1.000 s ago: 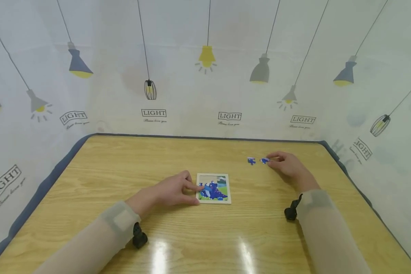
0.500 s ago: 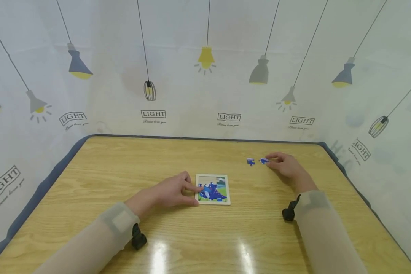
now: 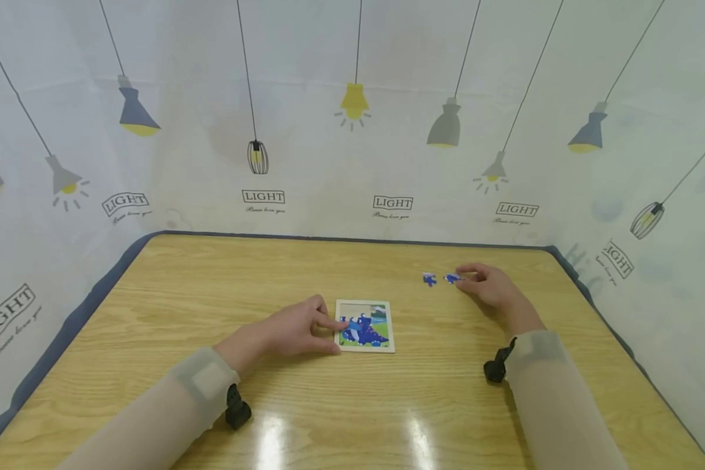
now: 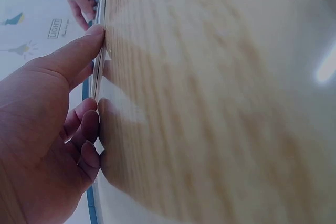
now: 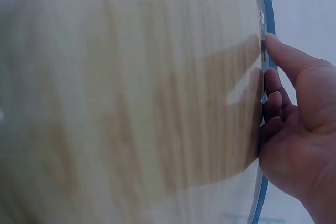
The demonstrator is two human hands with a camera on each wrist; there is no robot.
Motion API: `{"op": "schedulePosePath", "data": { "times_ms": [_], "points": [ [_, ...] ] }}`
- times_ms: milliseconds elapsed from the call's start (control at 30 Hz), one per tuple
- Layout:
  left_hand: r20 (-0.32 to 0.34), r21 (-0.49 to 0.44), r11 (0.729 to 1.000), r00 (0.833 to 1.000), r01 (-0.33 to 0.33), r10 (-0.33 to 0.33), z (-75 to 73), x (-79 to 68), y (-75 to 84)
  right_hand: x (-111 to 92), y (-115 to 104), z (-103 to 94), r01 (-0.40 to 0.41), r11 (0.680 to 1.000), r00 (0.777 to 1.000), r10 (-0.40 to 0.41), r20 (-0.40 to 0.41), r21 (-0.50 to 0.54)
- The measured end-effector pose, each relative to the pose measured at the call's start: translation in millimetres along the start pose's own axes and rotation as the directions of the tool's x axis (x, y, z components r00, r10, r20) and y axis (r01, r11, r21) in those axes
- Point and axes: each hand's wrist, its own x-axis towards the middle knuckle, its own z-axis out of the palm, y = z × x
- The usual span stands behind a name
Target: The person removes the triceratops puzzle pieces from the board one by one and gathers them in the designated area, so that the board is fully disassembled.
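A small square jigsaw puzzle (image 3: 375,334) in a pale frame lies mid-table, showing a blue dinosaur, with a bare section at its upper left. My left hand (image 3: 296,326) holds its left side, index finger over the picture and thumb at the lower left corner. In the left wrist view that thumb meets the thin edge of the frame. Farther back on the right, my right hand (image 3: 489,284) pinches a blue and white puzzle piece (image 3: 451,279) between thumb and index finger, at table level. A second blue piece (image 3: 429,279) lies just left of it.
The wooden table (image 3: 329,405) has a dark blue edge along the back and sides. White curtains (image 3: 305,98) printed with lamps enclose it on three sides. A dark wrist camera (image 3: 237,408) sits on the left wrist, another camera (image 3: 496,369) on the right.
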Motion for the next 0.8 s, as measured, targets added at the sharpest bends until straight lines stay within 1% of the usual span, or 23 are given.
{"op": "schedulePosePath", "data": {
  "times_ms": [67,167,233,300,367,433,533,667,800],
  "points": [
    [-0.003,0.0,1.0,1.0,-0.006,0.006,0.1,-0.6,-0.7,-0.2,1.1,0.9,-0.007,1.0,1.0,0.008,-0.009,0.028],
    [-0.002,0.01,1.0,1.0,-0.02,0.02,0.6,-0.9,-1.9,-3.1,0.6,3.9,-0.01,0.998,0.999,0.013,-0.042,0.062],
    [-0.003,0.01,1.0,1.0,-0.03,0.03,0.6,-0.8,-2.2,-7.2,-4.1,6.9,0.012,0.997,0.998,-0.008,-0.056,0.08],
    [-0.005,0.013,0.999,0.999,-0.033,0.033,0.6,-0.8,-2.6,-11.9,-12.3,11.6,0.057,0.996,0.997,-0.053,-0.05,0.075],
    [-0.007,0.015,0.999,1.0,-0.03,0.03,0.3,-0.2,-1.6,-18.1,-22.9,18.7,0.106,0.989,0.994,-0.105,-0.014,0.101],
    [-0.008,0.02,0.999,1.0,-0.029,0.029,-0.1,0.4,-1.3,-24.7,-37.1,27.5,0.146,0.979,0.987,-0.153,0.046,0.14],
    [-0.006,0.025,0.999,0.999,-0.031,0.031,-0.6,1.0,-1.1,-32.7,-60.0,41.7,0.183,0.966,0.969,-0.209,0.133,0.183],
    [0.0,0.022,0.999,1.0,-0.026,0.026,-0.7,1.4,-0.7,-37.6,-84.3,59.0,0.231,0.958,0.939,-0.266,0.221,0.171],
    [0.005,0.019,1.0,1.0,-0.017,0.017,0.0,1.5,0.1,-37.9,-98.9,72.8,0.253,0.957,0.921,-0.283,0.269,0.141]
  ]
}}
